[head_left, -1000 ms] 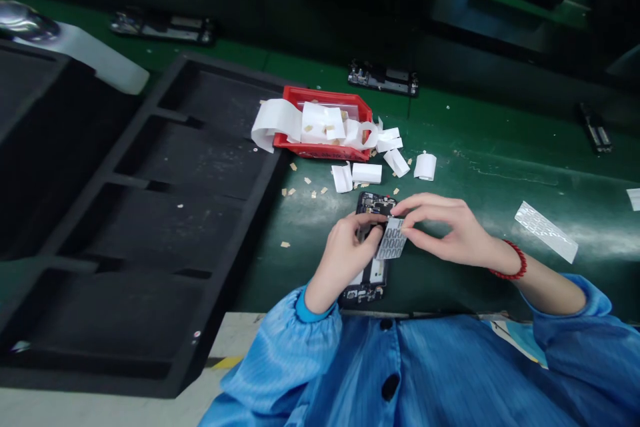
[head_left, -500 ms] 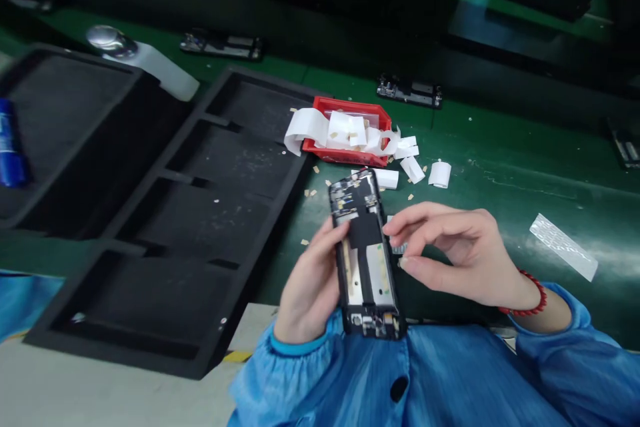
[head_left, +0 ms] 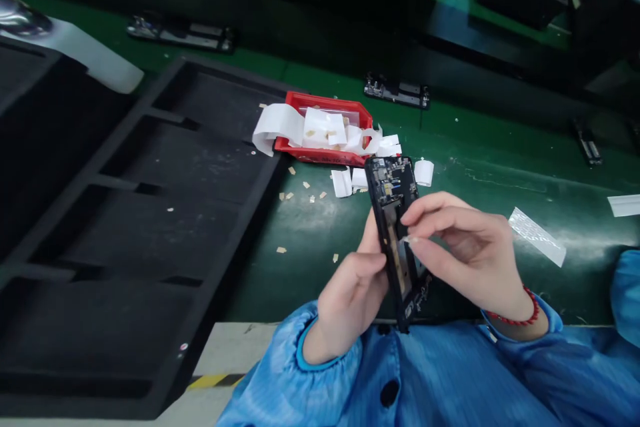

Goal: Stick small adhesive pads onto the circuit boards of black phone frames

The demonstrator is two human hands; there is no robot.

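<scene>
An opened phone body [head_left: 393, 219], its circuit parts showing at the top end, is held tilted in my left hand [head_left: 356, 287], thumb on its near edge. My right hand [head_left: 457, 247], with a red bead bracelet at the wrist, pinches thumb and forefinger together over the phone's middle. A small pale strip [head_left: 406, 239] shows at those fingertips; its exact kind is too small to tell. Just beyond the phone stands a red bin [head_left: 320, 157] of white paper pieces [head_left: 325, 125] and clear film. More white scraps [head_left: 343, 182] lie beside it.
A black compartment tray [head_left: 200, 267] fills the left side. More phone bodies [head_left: 397, 91] lie along the far side of the green bench [head_left: 470, 160]. Tan bits [head_left: 281, 250] are scattered near the bin. At right lies a silvery label sheet [head_left: 537, 236]; another person's blue sleeve [head_left: 625, 297] edges in.
The phone body has turned and tilted, and sits further right in view. My right fingertips have come over it, with the pale strip between them. The whole view has shifted.
</scene>
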